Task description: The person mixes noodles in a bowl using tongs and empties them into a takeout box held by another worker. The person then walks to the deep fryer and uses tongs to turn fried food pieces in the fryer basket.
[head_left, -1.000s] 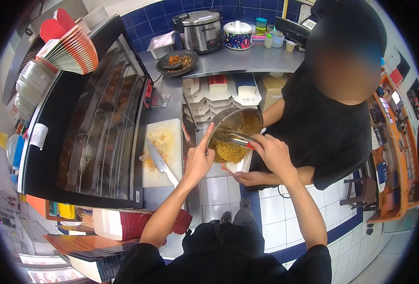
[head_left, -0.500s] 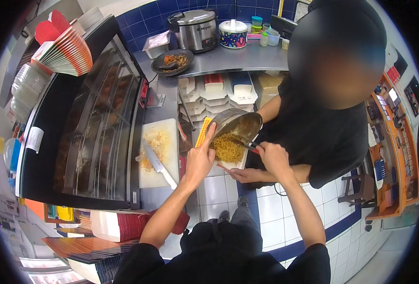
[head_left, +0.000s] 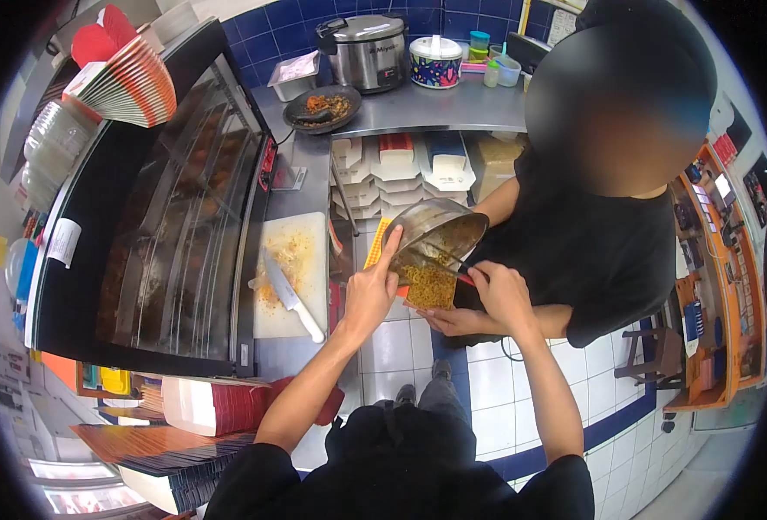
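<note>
A metal bowl (head_left: 422,224) is tipped over a paper food box. My left hand (head_left: 368,299) grips its left side, index finger stretched along the wall. Curly yellow noodles (head_left: 430,288) lie below the bowl's lower rim, filling the box. In my right hand (head_left: 502,290) is a thin utensil with a red handle (head_left: 465,279), its far end reaching into the bowl. A co-worker in a black shirt stands opposite; one hand (head_left: 458,321) supports the box from below, the other arm (head_left: 498,201) reaches behind the bowl.
To the left, a knife (head_left: 290,293) rests on a stained white cutting board (head_left: 312,238) beside a glass-fronted display case (head_left: 175,217). Folded boxes (head_left: 398,169) fill the shelf under the counter. On top stand a rice cooker (head_left: 368,56) and a stone mortar (head_left: 349,102).
More noodles have dropped from the bowl into the box, and the bowl's inside shows more bare metal. The bowl has shifted slightly right in view; both hands keep their grip.
</note>
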Available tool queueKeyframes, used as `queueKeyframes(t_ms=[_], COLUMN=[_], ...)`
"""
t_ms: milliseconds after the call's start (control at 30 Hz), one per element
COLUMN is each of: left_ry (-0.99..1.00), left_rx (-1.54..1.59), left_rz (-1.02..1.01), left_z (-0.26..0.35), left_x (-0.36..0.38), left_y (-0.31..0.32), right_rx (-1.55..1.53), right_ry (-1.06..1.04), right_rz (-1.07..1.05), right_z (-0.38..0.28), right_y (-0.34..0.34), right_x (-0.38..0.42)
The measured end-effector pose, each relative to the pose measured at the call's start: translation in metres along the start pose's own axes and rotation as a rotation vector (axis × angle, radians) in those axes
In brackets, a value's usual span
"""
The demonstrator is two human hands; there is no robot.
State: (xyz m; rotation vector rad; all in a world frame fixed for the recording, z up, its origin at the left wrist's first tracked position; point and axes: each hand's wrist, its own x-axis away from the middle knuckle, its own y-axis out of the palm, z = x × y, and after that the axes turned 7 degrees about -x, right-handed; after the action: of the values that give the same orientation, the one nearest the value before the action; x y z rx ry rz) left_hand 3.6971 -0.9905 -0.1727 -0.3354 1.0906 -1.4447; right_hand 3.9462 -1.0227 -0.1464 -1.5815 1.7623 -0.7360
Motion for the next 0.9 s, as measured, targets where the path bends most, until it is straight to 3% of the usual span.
queueKeyframes(t_ms=[33,233,367,500,600,700,900], left_ry=[0.006,0.008,0.007,0.009,0.020,0.024,-0.049], left_rx=[0.014,0.018,0.031,0.028,0.040,0.036,0.070], left_rz=[-0.010,0.030,0.043,0.054,0.059,0.069,0.085], left_z=[0.002,0.000,0.001,0.002,0.000,0.001,0.001], left_x=[0.001,0.000,0.004,0.003,0.005,0.006,0.007], left_y=[0.001,-0.002,-0.006,-0.007,-0.004,-0.008,-0.024], right_rx=[-0.045,0.163,0.064,0.088,0.076,0.041,0.091], right_ry=[-0.034,-0.060,0.009,0.054,0.018,0.042,0.015], right_rz=[0.060,-0.068,0.133,-0.050,-0.027,0.135,-0.003], right_z=[-0.001,0.014,0.020,0.027,0.021,0.015,0.022], right_y=[0.000,-0.008,-0.021,-0.017,-0.023,-0.032,-0.048], right_x=[0.001,0.016,0.020,0.026,0.030,0.027,0.050])
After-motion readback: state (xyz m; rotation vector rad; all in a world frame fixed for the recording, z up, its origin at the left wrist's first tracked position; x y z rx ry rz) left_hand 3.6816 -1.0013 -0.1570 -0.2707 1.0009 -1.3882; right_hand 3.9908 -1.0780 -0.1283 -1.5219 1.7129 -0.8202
